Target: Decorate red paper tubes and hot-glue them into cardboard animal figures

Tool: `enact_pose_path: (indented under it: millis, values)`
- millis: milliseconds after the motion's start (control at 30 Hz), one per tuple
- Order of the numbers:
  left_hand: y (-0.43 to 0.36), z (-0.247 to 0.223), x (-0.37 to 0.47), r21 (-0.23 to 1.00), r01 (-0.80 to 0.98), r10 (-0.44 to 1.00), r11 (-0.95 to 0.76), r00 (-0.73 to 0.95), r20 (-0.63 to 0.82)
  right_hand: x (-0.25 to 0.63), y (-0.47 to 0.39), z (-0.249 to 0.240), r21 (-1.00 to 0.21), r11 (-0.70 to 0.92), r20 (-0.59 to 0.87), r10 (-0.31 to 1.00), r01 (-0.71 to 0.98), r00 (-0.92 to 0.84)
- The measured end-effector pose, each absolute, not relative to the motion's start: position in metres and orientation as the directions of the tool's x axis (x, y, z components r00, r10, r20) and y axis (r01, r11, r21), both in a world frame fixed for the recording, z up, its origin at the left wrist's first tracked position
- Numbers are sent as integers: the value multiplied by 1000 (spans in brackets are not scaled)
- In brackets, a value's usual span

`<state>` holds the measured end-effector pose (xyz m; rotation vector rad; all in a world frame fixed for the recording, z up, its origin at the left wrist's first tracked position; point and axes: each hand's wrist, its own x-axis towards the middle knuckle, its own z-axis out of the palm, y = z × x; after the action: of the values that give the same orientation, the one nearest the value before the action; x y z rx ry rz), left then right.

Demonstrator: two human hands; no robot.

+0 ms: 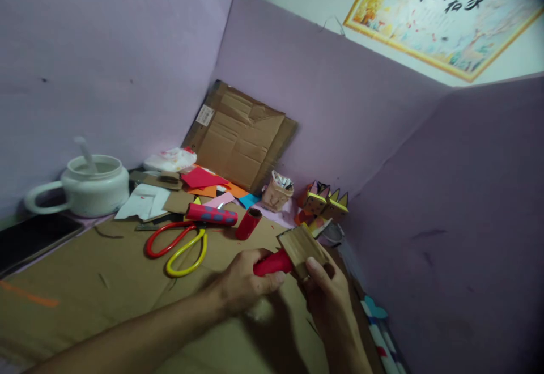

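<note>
My left hand (pixel 249 280) is wrapped round a red paper tube (pixel 274 263). Against the tube's right end is a small piece of cardboard (pixel 301 246), gripped by my right hand (pixel 327 283) with the thumb on its face. Both are held up over the brown cardboard sheet (pixel 161 317) that covers the table. Beyond my hands a shorter red tube (pixel 249 224) stands tilted. Beside it lies a red tube with bluish spots (pixel 212 214). Scissors (pixel 182 246) with one red and one yellow handle loop lie to the left.
A white pot (pixel 96 187) with a handle stands at the far left, by a dark flat panel (pixel 38 241). Coloured paper scraps (pixel 204 178), a brown paper pouch (pixel 277 191) and yellow spiky paper crafts (pixel 325 199) line the back. Folded cardboard (pixel 238 136) leans on the wall.
</note>
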<state>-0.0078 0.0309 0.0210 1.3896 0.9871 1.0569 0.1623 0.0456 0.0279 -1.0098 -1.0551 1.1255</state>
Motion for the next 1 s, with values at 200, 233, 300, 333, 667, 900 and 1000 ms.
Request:
enact_pose_path:
  millis: [200, 233, 300, 333, 667, 900, 1000]
  values:
    - [34, 19, -6, 992, -127, 951, 15, 308, 25, 162, 41, 34, -976, 202, 193, 975, -83, 106]
    - [34, 19, -6, 992, -124, 955, 6, 296, 31, 162, 41, 35, -977, 201, 193, 975, -67, 110]
    - [35, 19, -5, 991, -127, 962, 29, 273, 7, 162, 40, 36, -978, 204, 199, 972, -31, 129]
    - [35, 19, -5, 990, -133, 964, 50, 267, -12, 162, 39, 37, -978, 209, 205, 969, -14, 138]
    - [35, 23, -6, 964, -257, 960, 69, 281, 6, 162, 37, 40, -977, 204, 210, 964, 55, 165]
    - [35, 27, -8, 943, -295, 959, 154, 275, -70, 156, 34, 42, -977, 181, 199, 963, 110, 183]
    - [34, 30, -8, 942, -300, 961, 148, 268, -66, 154, 32, 45, -981, 169, 184, 966, 92, 183]
